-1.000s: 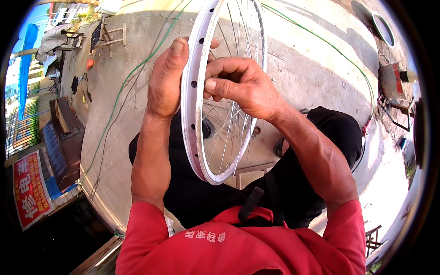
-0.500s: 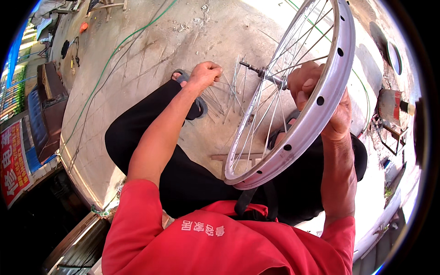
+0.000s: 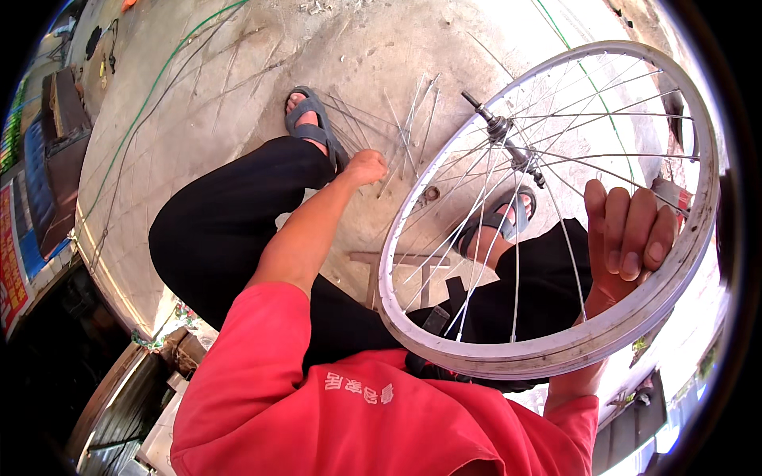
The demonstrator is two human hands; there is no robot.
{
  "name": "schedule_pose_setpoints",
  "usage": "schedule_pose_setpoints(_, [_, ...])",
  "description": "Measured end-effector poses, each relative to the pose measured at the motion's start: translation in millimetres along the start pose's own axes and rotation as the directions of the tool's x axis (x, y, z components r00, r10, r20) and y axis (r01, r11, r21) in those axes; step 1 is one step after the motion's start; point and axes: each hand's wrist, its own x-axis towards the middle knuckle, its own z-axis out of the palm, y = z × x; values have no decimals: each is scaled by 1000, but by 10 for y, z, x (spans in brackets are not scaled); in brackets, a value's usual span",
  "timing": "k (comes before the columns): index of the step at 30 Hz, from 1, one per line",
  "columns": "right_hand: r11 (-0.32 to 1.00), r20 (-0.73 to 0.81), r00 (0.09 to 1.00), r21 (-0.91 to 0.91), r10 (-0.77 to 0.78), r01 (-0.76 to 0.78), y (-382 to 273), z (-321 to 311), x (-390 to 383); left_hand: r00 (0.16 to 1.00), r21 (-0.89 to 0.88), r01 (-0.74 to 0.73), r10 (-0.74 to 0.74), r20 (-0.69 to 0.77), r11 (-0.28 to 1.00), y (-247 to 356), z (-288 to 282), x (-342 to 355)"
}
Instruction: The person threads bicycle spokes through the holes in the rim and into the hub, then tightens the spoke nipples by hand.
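The wheel rim [image 3: 635, 325] is gripped by the right hand [image 3: 627, 238] (at 4 o'clock); loose spokes [image 3: 405, 135] on the floor [image 3: 238, 95] are pinched by the closed left hand [image 3: 367, 166].

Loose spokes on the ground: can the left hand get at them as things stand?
Probably yes. The left hand is already down at the loose spokes, nothing between them; the wheel is held aside in the right hand.

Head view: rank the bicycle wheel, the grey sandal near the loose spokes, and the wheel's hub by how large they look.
1. Bicycle wheel, held near the camera by the right hand, so nearness enlarges it.
2. Grey sandal.
3. Hub, smallest.
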Motion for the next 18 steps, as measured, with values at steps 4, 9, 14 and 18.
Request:
schedule_pose_setpoints(4, [998,-50,997,46,51,-49,-218,-24,-80,993,97,-84,76,88,992,45,268,93])
schedule_pose_setpoints(9, [992,-131,988,107,79,-66,-323,-43,-163,992,158,-95,80,96,983,11,701,135])
schedule_pose_setpoints(14, [992,-163,985,117,61,-42,-263,-66,-249,997,360,-29,50,-51,933,15,960,55])
schedule_pose_setpoints(18, [992,-160,986,126,41,-20,-239,-71,-300,999,347,-41,44,0,937,255,854,-215])
